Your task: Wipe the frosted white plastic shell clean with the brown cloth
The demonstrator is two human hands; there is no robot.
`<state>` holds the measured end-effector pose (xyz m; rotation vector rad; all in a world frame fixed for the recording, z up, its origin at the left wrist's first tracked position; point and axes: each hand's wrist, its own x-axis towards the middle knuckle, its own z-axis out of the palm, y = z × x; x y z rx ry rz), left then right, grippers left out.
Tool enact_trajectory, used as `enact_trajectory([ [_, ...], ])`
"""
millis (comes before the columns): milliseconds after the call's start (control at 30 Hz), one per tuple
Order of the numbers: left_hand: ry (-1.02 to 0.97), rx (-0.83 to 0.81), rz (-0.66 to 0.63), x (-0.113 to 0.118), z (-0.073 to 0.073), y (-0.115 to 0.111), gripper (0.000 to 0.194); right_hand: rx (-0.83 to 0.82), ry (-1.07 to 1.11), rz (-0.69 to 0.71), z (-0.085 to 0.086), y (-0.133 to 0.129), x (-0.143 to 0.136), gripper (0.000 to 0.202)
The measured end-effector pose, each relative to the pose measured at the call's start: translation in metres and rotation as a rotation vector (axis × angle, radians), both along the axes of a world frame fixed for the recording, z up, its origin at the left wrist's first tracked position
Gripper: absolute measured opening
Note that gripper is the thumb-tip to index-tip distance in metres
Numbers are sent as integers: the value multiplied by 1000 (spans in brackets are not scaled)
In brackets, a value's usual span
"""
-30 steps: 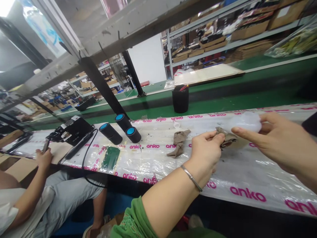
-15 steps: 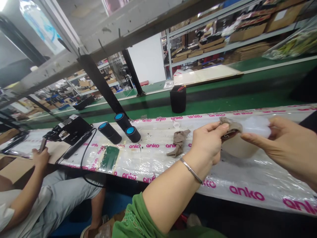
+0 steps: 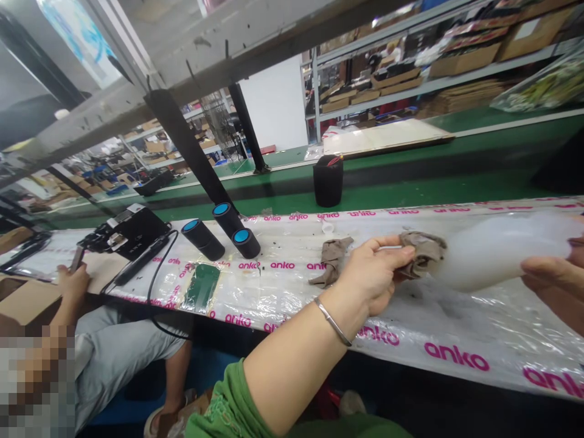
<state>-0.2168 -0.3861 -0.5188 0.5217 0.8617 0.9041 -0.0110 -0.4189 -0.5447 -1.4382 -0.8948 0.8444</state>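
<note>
Slip risk: crumpled grey-brown cloth [image 3: 422,250] pinched only at its edge by thumb and forefinger of left hand [image 3: 371,277]; could drop onto clear plastic sheet printed with pink "anko" lettering [image 3: 456,356] if the pinch loosens.
Smear risk: dark specks scattered over the sheet; could be picked up by the cloth and carried onto translucent white frosted plastic tube [image 3: 495,249].
Tube risk: held at its far end alone by right hand [image 3: 554,274]; could tilt or roll free under sideways pressure from the cloth.
Left hand pose: forearm rising from lower left, thin silver bangle [image 3: 333,321] at the wrist, palm turned inward, fingers closed on the cloth.
Right hand pose: entering from the right edge, mostly cropped; fingers appear curled around the tube, though the grip itself is partly out of view.
Cloth and tube position: above the sheet, cloth touching the tube's near end.
Nearby: second brown rag [image 3: 333,258] lying on the sheet just left; three black cylinders with blue tops [image 3: 223,231] further left.
</note>
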Motion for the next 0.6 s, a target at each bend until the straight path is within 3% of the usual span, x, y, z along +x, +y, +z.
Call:
enact_trajectory([
  [100, 159, 95, 34, 3, -8, -2, 16, 65, -61, 30, 2, -1, 2, 88],
  [200, 356, 304, 21, 3, -12, -4, 14, 91, -85, 18, -1, 0, 5, 87],
  [300, 502, 457, -69, -2, -11, -7, 29, 57, -32, -30, -2, 1, 2, 87],
  [433, 566, 530, -165, -9, -12, -10, 50, 36, -65, -7, -4, 0, -6, 80],
  [600, 556, 498, -174, -11, -14, -10, 44, 16, -148, 43, -10, -7, -14, 82],
])
